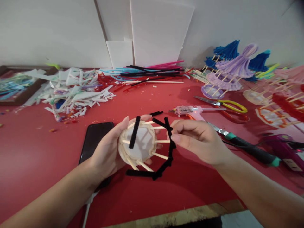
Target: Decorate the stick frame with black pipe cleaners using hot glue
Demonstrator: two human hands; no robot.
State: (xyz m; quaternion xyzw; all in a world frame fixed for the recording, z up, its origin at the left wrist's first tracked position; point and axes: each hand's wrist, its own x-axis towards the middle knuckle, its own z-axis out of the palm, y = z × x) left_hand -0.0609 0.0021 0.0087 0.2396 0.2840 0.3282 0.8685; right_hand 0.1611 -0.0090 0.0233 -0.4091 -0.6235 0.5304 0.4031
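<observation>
A round white base (142, 142) with a cream rim rests in my left hand (109, 147), whose fingers curl around and beneath it. Pale sticks stand out from its rim, and short black fuzzy strips (170, 152) join their tips along the right and lower sides. Another black strip (134, 132) crosses one stick at the left, apart from the others. My right hand (194, 137) pinches the black strips at the upper right between thumb and forefinger.
Behind the hands lie white scraps (73, 88) and coloured pipe cleaners (152, 72). A black phone (96, 139) is beside my left wrist. Rightward are a pink glue gun (196, 112), yellow-handled scissors (232, 106), a green-black tool (249, 148) and several fuzzy stick models (225, 76).
</observation>
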